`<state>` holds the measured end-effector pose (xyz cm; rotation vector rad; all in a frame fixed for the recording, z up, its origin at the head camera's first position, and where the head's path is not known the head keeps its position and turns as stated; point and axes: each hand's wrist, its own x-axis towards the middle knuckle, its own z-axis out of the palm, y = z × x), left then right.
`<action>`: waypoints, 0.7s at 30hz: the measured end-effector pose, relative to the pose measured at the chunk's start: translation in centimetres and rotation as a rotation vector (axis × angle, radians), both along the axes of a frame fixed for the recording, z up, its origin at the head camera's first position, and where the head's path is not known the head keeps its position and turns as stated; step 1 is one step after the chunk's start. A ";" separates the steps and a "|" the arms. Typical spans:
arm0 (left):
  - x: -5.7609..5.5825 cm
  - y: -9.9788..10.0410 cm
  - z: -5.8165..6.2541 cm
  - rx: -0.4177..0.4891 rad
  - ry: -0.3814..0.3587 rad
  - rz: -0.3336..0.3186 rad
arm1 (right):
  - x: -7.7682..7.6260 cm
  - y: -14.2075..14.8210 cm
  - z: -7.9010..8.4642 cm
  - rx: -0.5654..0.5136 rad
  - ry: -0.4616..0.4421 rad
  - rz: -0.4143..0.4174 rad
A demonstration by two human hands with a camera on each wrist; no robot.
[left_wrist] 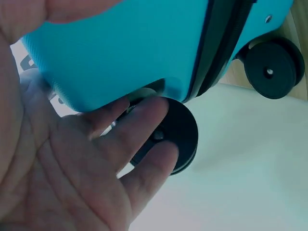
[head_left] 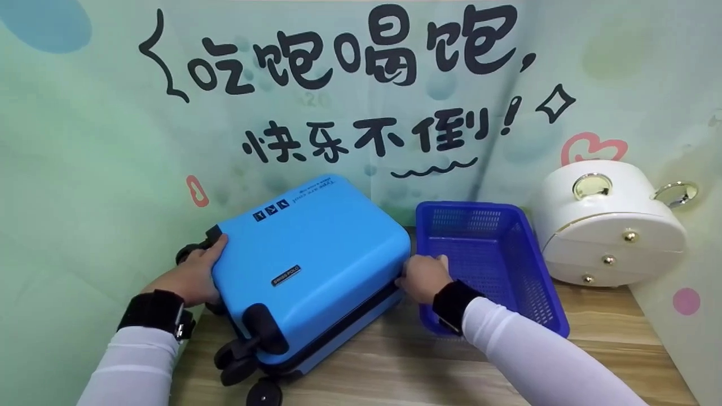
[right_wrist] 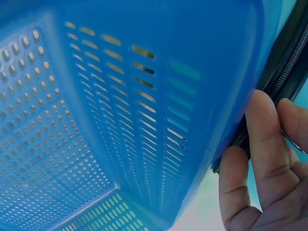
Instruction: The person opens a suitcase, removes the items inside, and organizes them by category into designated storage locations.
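A bright blue hard-shell suitcase (head_left: 321, 242) lies flat and slantwise, its black wheels toward the left and front. My left hand (head_left: 194, 276) holds its left wheel end, thumb over the shell. In the left wrist view the fingertips reach a black wheel (left_wrist: 185, 130) at the corner. At the suitcase's right side, my right hand (head_left: 423, 276) is on the zipper seam. The right wrist view shows its fingers against the black zipper (right_wrist: 291, 62), pinching a thin zipper pull (right_wrist: 292, 143) that is mostly hidden by them.
A dark blue perforated plastic basket (head_left: 544, 282) stands right beside the suitcase and my right hand. Behind it on the right is a white rounded box (head_left: 609, 194) with gold knobs. A printed cloth (head_left: 361, 101) backs the wooden table (head_left: 428, 372).
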<state>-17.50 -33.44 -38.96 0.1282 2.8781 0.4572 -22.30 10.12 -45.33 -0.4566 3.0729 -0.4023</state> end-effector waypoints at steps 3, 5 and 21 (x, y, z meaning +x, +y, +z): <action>-0.1 0.1 0.2 -0.059 0.052 -0.013 | 0.0 0.0 0.1 -0.010 -0.010 -0.004; -0.3 0.1 0.3 -0.087 0.087 -0.025 | 0.0 0.0 0.2 -0.023 -0.019 -0.006; 0.0 -0.4 -0.3 0.089 0.012 0.011 | 0.6 -1.5 -0.1 -0.081 -0.057 -0.045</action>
